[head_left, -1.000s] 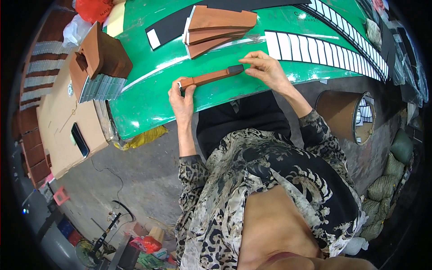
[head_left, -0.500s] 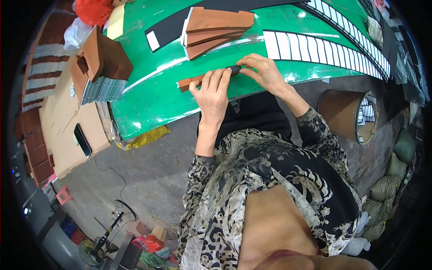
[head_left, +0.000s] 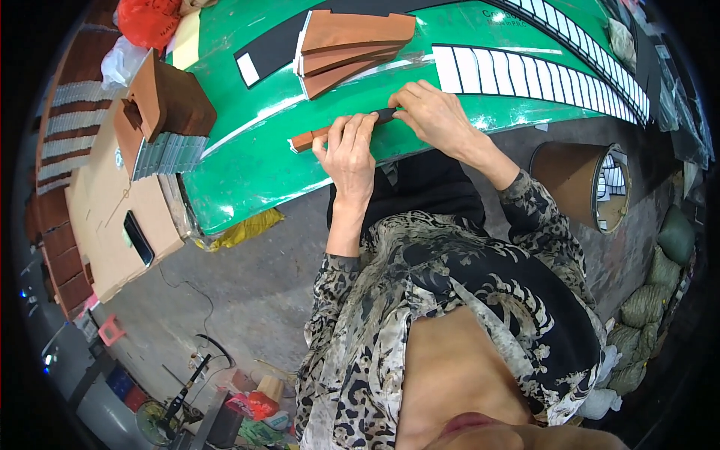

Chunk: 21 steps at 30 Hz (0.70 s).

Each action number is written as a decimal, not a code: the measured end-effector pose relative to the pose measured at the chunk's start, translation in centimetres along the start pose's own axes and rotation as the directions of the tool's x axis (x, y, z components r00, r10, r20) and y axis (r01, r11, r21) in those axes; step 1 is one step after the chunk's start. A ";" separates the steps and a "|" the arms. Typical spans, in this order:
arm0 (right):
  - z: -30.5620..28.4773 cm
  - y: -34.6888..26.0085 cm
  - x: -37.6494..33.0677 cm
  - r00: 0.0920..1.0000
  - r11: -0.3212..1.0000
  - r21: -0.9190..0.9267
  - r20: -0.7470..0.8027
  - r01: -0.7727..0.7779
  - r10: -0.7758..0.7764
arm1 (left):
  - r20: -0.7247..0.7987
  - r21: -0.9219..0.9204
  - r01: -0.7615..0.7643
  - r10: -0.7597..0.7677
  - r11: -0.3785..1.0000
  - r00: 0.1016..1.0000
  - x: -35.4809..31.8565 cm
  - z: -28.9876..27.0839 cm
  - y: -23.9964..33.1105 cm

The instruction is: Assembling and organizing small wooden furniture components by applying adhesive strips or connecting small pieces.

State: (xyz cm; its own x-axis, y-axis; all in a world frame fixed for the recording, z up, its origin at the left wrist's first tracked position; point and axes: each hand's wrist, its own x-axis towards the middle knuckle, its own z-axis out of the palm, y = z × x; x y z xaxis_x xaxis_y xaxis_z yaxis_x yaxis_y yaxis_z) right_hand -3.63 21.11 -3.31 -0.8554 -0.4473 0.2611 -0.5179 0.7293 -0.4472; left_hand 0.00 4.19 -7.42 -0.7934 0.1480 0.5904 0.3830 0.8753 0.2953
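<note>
Now that both hands are closed over one piece, the dark end of the slim brown bar (head_left: 306,142) is gripped from two sides. One second ago the left hand (head_left: 350,161) was pinching the bar's left tip, and the right hand (head_left: 439,118) was near the dark end, thumb and fingers apart from it. Since then the left hand has slid along to the middle, baring the left tip, and the right has come in to the dark end — the two sets of fingertips are almost side by side. The left seems to be steadying the bar while the right works at its end, though the fingers hide exactly what is being pressed there.

As for the grip, the left fingers curl over the bar with the thumb toward its left end, and the right thumb and fingers pinch the dark tip. The bar lies slantwise at the near edge of the green tabletop (head_left: 247,169), below the fanned brown panels (head_left: 356,31) and left of the black-edged white strip (head_left: 487,71) — these lie much as they did.
</note>
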 end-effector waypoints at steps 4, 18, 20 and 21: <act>0.6 0.9 0.1 0.967 0.907 0.343 0.154 -0.244 0.201 | -0.008 0.008 0.003 -0.003 1.000 1.000 -0.1 0.2 0.0; 1.6 1.9 0.1 0.791 0.419 0.686 0.404 -0.595 0.460 | 0.007 -0.008 0.016 -0.015 1.000 1.000 0.1 0.0 0.0; 1.7 1.8 0.1 0.792 0.419 0.694 0.381 -0.586 0.476 | 0.001 -0.015 0.019 -0.019 1.000 1.000 0.0 0.1 -0.1; 1.7 1.7 0.0 0.798 0.448 0.682 0.361 -0.579 0.482 | 0.001 -0.016 0.018 -0.018 1.000 1.000 0.0 0.1 -0.1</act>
State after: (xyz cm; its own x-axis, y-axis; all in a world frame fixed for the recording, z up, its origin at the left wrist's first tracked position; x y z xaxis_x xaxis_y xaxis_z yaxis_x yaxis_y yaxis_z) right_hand -4.49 21.46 -5.48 -0.9290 -0.1927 -0.3158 0.2694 0.2327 -0.9345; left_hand -0.14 4.14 -7.54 -0.8006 0.1326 0.5843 0.3760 0.8705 0.3176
